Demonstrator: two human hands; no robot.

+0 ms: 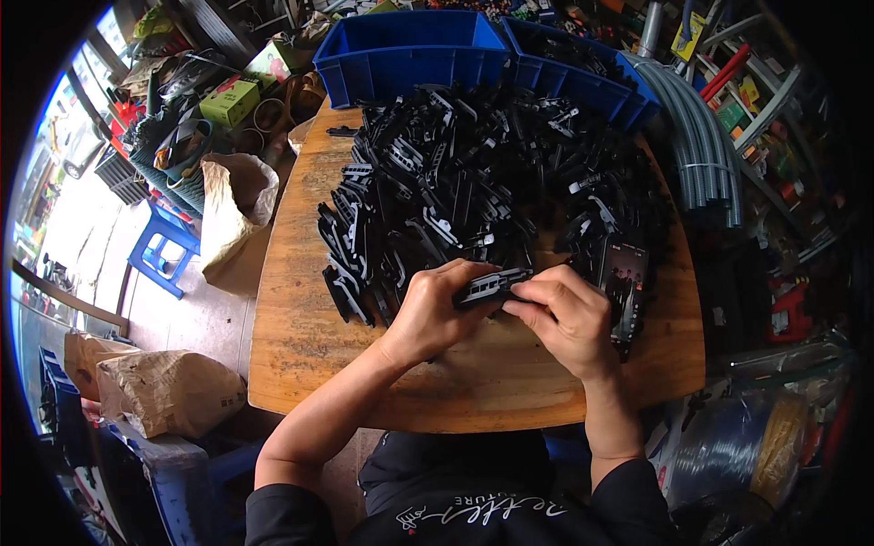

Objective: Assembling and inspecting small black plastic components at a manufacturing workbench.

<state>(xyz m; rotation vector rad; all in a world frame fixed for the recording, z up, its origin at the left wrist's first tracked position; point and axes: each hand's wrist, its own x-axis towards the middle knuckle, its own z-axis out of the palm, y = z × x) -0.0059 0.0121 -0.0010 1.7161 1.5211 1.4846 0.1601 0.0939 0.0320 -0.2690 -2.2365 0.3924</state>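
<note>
My left hand (435,305) is closed around a black slotted plastic part (487,288), long and narrow, held above the near side of the table. At the part's right end, the thumb and forefinger of my right hand (569,314) are pinched together. Whether a smaller piece sits between those fingertips is too small to make out. Just beyond both hands spreads a large heap of similar black plastic parts (437,173), some showing grey metal pieces. A phone (623,273) with a lit screen stands or leans at the heap's right edge, near my right hand.
The wooden table (300,355) has a curved near edge. Behind the heap are an empty-looking blue bin (414,68) and another blue bin (574,77) holding black parts. Paper sacks (168,391) and a blue stool (164,250) stand left; grey pipes (687,136) lie right.
</note>
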